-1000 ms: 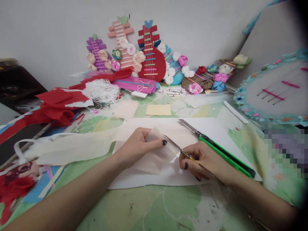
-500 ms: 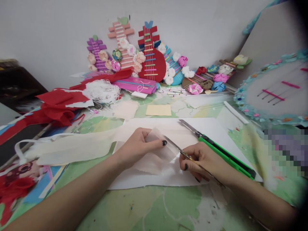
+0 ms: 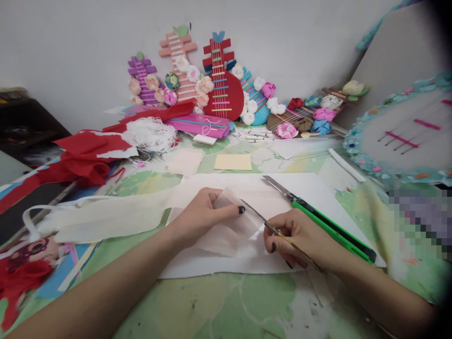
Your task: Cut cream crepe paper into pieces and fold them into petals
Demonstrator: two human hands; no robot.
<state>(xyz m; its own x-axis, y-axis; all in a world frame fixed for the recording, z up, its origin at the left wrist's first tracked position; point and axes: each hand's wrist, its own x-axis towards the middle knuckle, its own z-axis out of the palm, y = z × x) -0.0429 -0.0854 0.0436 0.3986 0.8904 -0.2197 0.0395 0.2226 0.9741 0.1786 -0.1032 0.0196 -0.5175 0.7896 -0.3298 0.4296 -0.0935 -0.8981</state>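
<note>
My left hand (image 3: 201,214) pinches a thin, see-through pale pink piece of crepe paper (image 3: 226,235) between thumb and fingers, above a white board (image 3: 183,263). In my right hand (image 3: 296,235) are slim scissors (image 3: 278,233), seen nearly edge-on, with dark pointed blades and a gold-coloured part. Their tip lies against or just over the paper's right edge, close to my left thumb; I cannot tell whether it touches. A green utility knife (image 3: 328,228) with its blade out rests on the board beyond my right hand. A long cream strip of crepe paper (image 3: 116,219) stretches off to the left.
Behind the board lies a small yellow card (image 3: 233,162). Paper-flowered model instruments, one a red lute (image 3: 226,96), lean on the wall. Red crepe paper (image 3: 88,146) and a white yarn heap (image 3: 150,134) are at left; a blue-edged round piece (image 3: 399,136) stands at right.
</note>
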